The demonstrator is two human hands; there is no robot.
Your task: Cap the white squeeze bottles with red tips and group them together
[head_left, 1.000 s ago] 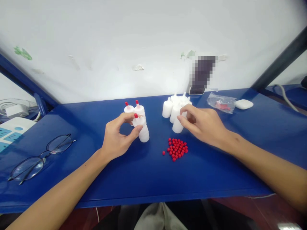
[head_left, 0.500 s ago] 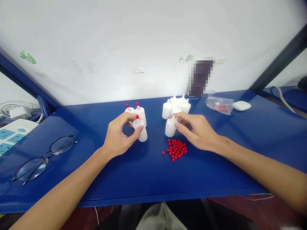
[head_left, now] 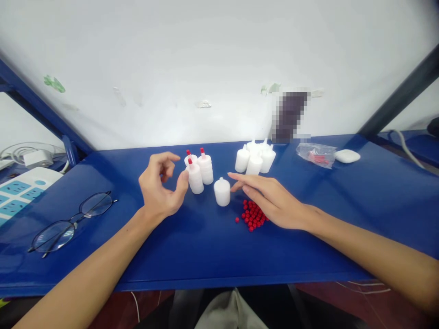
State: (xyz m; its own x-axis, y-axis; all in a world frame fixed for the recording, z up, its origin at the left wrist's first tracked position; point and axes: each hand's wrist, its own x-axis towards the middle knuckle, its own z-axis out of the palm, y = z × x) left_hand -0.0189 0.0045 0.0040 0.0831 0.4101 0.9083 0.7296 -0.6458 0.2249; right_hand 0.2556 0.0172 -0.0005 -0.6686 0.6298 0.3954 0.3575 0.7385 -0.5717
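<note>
A lone squat white bottle [head_left: 222, 193], nozzle bare, stands upright on the blue surface [head_left: 206, 246]. Left of it are three red-tipped bottles [head_left: 195, 179]; behind-right, five uncapped bottles [head_left: 254, 165]. Red caps [head_left: 253, 214], too heaped to count, lie front-right of it. The left hand's [head_left: 163, 185] fingers are apart, empty; the right hand's [head_left: 274, 201], loosely spread beside it, contact unclear.

Blue table [head_left: 192, 256] — white bottles [head_left: 222, 193], red caps [head_left: 252, 216], eyeglasses [head_left: 74, 221]

White wall [head_left: 164, 68] with green peeled marks at upper left, blue table [head_left: 178, 256] across the middle, slanted dark post [head_left: 404, 87] at right, reddish floor [head_left: 322, 306] below.
</note>
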